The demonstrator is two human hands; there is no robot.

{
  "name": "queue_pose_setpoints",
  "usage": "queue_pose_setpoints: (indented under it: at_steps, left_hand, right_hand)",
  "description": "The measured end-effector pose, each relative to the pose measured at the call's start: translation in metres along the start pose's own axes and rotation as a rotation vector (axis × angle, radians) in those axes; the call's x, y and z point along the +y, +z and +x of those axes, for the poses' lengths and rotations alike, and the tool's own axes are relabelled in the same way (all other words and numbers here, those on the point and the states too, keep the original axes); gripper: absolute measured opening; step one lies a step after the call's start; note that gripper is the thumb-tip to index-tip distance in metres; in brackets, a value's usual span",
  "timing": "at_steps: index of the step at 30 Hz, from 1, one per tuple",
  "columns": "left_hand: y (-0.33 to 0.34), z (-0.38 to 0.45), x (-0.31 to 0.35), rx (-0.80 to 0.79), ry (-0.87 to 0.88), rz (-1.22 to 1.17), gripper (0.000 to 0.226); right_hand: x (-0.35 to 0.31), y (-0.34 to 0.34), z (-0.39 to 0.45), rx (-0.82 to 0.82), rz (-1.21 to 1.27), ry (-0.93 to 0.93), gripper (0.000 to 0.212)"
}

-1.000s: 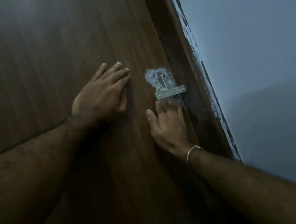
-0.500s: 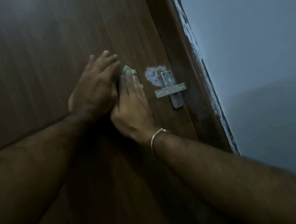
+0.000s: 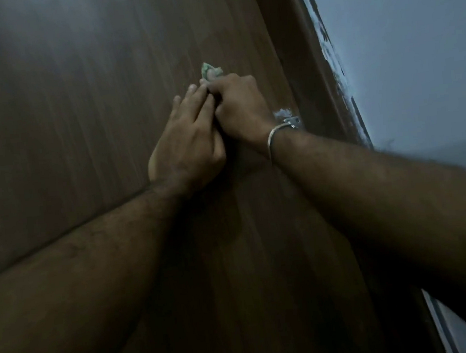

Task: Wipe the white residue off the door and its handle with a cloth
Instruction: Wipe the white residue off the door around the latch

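Against the brown door (image 3: 108, 131), the right hand (image 3: 241, 107) was fisted on a green cloth (image 3: 209, 71), the left hand (image 3: 186, 144) flat, holding nothing. White residue (image 3: 282, 113) by the handle (image 3: 292, 121) sat under the wrist; wiping there risked smearing it.

Brown wooden door (image 3: 108, 131) bears a white-smeared metal handle (image 3: 292, 121) near its edge.

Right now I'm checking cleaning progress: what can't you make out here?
- Handle: mostly hidden behind the right wrist and bracelet in the head view.
- White residue: only a sliver shows; its extent is hidden.
- Cloth: mostly bunched inside the right hand; size unclear.
- Left hand: palm side hidden; contact with the door unclear.
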State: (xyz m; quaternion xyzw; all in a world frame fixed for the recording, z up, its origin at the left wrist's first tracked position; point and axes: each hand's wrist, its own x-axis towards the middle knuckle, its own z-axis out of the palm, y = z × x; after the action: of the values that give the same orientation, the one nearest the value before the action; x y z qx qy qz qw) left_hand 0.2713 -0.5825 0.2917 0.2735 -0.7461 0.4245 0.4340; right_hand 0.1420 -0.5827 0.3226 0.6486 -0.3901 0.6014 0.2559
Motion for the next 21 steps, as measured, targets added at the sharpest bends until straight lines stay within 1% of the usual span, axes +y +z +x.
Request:
queue_pose_setpoints:
  at_steps: [2, 3, 4, 7, 8, 10, 11, 12, 13, 15, 16, 17, 18, 20, 21]
  left_hand:
    - [-0.002, -0.001, 0.0, -0.019, 0.015, -0.043, 0.054]
    - [-0.003, -0.002, 0.0, -0.036, 0.017, -0.049, 0.051]
    - [-0.003, -0.002, 0.001, -0.04, 0.012, -0.05, 0.05]
    - [-0.002, -0.002, 0.004, -0.009, -0.021, -0.059, 0.052]
    - [-0.003, -0.002, 0.004, -0.003, -0.03, -0.073, 0.052]
    - [-0.007, -0.005, 0.004, 0.039, -0.061, -0.125, 0.048]
    - [-0.009, -0.005, 0.005, 0.064, -0.064, -0.145, 0.044]
    - [-0.01, -0.007, 0.006, 0.075, -0.062, -0.156, 0.043]
    - [-0.011, -0.007, 0.008, 0.073, -0.063, -0.157, 0.044]
    - [-0.009, -0.004, 0.009, 0.065, -0.072, -0.137, 0.048]
    - [-0.008, -0.004, 0.009, 0.057, -0.067, -0.121, 0.05]
    - [-0.007, -0.004, 0.009, 0.051, -0.06, -0.106, 0.051]
    - [-0.007, -0.004, 0.008, 0.041, -0.056, -0.091, 0.051]
    - [-0.008, -0.005, 0.004, 0.009, -0.031, -0.041, 0.048]
    - [-0.007, -0.005, 0.004, -0.014, -0.013, -0.007, 0.046]
  right_hand:
    - [0.009, -0.006, -0.011, -0.046, -0.138, -0.117, 0.027]
    - [0.014, -0.011, -0.016, -0.075, -0.164, -0.143, 0.027]
    - [0.017, -0.016, -0.012, -0.061, -0.155, -0.129, 0.026]
    - [0.008, -0.022, 0.026, 0.109, -0.069, 0.024, 0.022]
    - [-0.001, -0.019, 0.032, 0.13, -0.037, 0.018, 0.02]
    - [-0.011, -0.011, 0.023, 0.095, 0.033, -0.087, 0.018]
    - [-0.009, -0.012, 0.015, 0.043, 0.072, -0.113, 0.017]
    - [-0.003, -0.016, 0.009, -0.022, 0.111, -0.102, 0.015]
    - [0.003, -0.021, 0.009, -0.067, 0.148, -0.051, 0.015]
    - [0.011, -0.027, 0.023, -0.036, 0.21, 0.108, 0.02]
    - [0.012, -0.025, 0.029, 0.034, 0.214, 0.146, 0.024]
    - [0.007, -0.021, 0.029, 0.095, 0.203, 0.131, 0.025]
    - [0.003, -0.016, 0.024, 0.112, 0.208, 0.082, 0.024]
    - [0.005, -0.009, 0.006, 0.047, 0.227, -0.002, 0.017]
    - [0.012, -0.011, 0.0, 0.008, 0.242, 0.015, 0.016]
